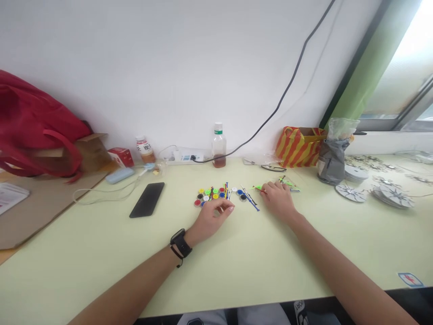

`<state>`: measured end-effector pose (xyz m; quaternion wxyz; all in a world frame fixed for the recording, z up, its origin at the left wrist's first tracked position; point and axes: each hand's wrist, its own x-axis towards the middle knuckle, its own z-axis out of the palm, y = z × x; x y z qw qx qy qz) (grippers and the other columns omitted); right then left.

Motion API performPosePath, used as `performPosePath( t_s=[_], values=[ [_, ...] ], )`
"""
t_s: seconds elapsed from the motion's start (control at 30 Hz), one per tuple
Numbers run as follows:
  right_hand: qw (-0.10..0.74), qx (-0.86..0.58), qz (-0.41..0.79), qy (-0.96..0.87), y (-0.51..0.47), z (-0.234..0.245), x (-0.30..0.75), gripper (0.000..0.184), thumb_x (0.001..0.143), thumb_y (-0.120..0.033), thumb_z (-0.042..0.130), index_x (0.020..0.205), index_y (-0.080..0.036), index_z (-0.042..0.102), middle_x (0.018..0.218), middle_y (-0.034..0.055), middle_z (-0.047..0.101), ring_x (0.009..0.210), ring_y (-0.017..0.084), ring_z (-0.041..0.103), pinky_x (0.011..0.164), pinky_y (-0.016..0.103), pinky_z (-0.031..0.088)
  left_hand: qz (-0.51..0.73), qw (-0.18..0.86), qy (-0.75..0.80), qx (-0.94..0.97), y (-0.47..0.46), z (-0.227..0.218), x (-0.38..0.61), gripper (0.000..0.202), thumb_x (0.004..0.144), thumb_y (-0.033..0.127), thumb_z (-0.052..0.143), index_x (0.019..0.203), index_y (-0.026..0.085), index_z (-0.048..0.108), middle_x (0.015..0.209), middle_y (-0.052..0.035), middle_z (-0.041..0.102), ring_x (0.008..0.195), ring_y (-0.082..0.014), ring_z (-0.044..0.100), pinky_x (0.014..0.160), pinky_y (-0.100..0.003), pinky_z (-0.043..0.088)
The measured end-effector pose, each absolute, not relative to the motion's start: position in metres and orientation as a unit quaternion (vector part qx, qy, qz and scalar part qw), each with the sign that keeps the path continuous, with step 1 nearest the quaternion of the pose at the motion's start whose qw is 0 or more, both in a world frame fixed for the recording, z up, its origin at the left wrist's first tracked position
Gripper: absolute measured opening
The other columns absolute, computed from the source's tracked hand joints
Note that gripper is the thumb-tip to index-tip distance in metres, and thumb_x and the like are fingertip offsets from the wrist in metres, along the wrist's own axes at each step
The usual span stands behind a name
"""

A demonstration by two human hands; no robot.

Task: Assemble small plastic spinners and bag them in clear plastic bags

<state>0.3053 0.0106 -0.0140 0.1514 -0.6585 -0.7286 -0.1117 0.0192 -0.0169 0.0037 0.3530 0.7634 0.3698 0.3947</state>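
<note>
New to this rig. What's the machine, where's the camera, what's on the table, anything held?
There's no machine: the left hand and right hand are a person's, bare. The single picture comes from a camera worn on that person's head, facing forward and down. On the table lie coloured discs, thin sticks, a phone and more. The left is curled beside the discs; the right is at some green pieces. Whether either holds anything, I can't tell.
</note>
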Motion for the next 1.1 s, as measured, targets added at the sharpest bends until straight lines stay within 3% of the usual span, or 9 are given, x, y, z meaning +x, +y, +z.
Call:
performPosePath(
  t_s=[0.1,0.17,0.27,0.37,0.53,0.67,0.8,0.93,1.1],
  values=[
    [0.264,-0.587,-0.041,-0.764,0.006,-0.011,0.301,0.021,0.103,-0.028,0.049,0.104,-0.02,0.069,0.101,0.0109,0.073,0.098,0.028,0.06,0.091,0.043,0.04,0.394,0.35,0.359,0.771,-0.017,0.004,0.019,0.02,0.098,0.035,0.063,0.097,0.019,0.075,0.094,-0.0048,0.076,0.085,-0.0188,0.067,0.071,-0.028,0.05],
    [0.29,-0.533,0.013,-0.795,0.003,-0.01,0.294,0.023,0.103,-0.03,0.05,0.108,-0.021,0.071,0.1,0.0098,0.072,0.096,0.026,0.061,0.091,0.041,0.043,0.388,0.347,0.354,0.777,-0.018,0.004,0.02,0.019,0.098,0.034,0.063,0.095,0.019,0.075,0.094,-0.0048,0.076,0.085,-0.0188,0.067,0.072,-0.029,0.05],
    [0.284,-0.491,0.053,-0.822,-0.005,-0.009,0.281,0.027,0.102,-0.032,0.053,0.119,-0.024,0.073,0.106,0.0103,0.071,0.104,0.028,0.06,0.092,0.042,0.046,0.382,0.341,0.355,0.782,-0.019,0.005,0.02,0.018,0.098,0.033,0.063,0.095,0.02,0.075,0.095,-0.0049,0.076,0.085,-0.0194,0.067,0.072,-0.03,0.05],
    [0.289,-0.468,0.099,-0.829,-0.011,-0.006,0.273,0.024,0.1,-0.035,0.059,0.115,-0.027,0.076,0.108,0.0097,0.07,0.106,0.029,0.06,0.093,0.043,0.048,0.38,0.322,0.359,0.789,-0.018,0.004,0.019,0.017,0.098,0.033,0.063,0.102,0.022,0.074,0.1,-0.0056,0.075,0.09,-0.021,0.067,0.078,-0.033,0.052],
    [0.295,-0.488,0.085,-0.817,-0.011,-0.002,0.278,0.023,0.099,-0.029,0.059,0.115,-0.023,0.074,0.107,0.0104,0.07,0.104,0.029,0.059,0.093,0.045,0.048,0.323,0.229,0.335,0.855,-0.021,0.003,0.014,0.035,0.096,0.031,0.067,0.13,0.027,0.069,0.134,-0.0092,0.067,0.127,-0.0302,0.054,0.113,-0.05,0.042],
    [0.252,-0.508,0.044,-0.822,-0.009,-0.002,0.284,0.021,0.098,-0.023,0.057,0.109,-0.021,0.074,0.104,0.0108,0.071,0.101,0.028,0.059,0.091,0.044,0.048,0.255,0.196,0.281,0.904,-0.025,0.005,0.013,0.051,0.096,0.033,0.067,0.146,0.032,0.059,0.151,-0.0074,0.058,0.138,-0.0355,0.043,0.116,-0.057,0.037],
    [0.235,-0.502,0.042,-0.831,-0.008,-0.004,0.285,0.021,0.098,-0.021,0.055,0.105,-0.022,0.074,0.102,0.01,0.071,0.1,0.027,0.06,0.088,0.041,0.048,0.257,0.203,0.245,0.912,-0.027,0.009,0.016,0.036,0.099,0.029,0.062,0.134,0.031,0.069,0.14,-0.0068,0.067,0.135,-0.0342,0.047,0.115,-0.055,0.039],
    [0.25,-0.514,0.023,-0.82,-0.004,-0.009,0.287,0.026,0.1,-0.02,0.052,0.116,-0.023,0.072,0.11,0.0103,0.07,0.104,0.028,0.059,0.092,0.041,0.046,0.275,0.217,0.242,0.905,-0.025,0.011,0.017,0.02,0.1,0.028,0.06,0.112,0.028,0.076,0.117,-0.0073,0.076,0.123,-0.0303,0.056,0.108,-0.049,0.044],
    [0.233,-0.536,-0.016,-0.811,0.004,-0.016,0.29,0.03,0.103,-0.019,0.046,0.117,-0.023,0.073,0.108,0.0112,0.069,0.104,0.028,0.057,0.094,0.041,0.044,0.27,0.212,0.259,0.903,-0.022,0.009,0.016,0.023,0.1,0.029,0.059,0.117,0.027,0.075,0.11,-0.0093,0.073,0.115,-0.029,0.058,0.104,-0.046,0.046]
  ],
)
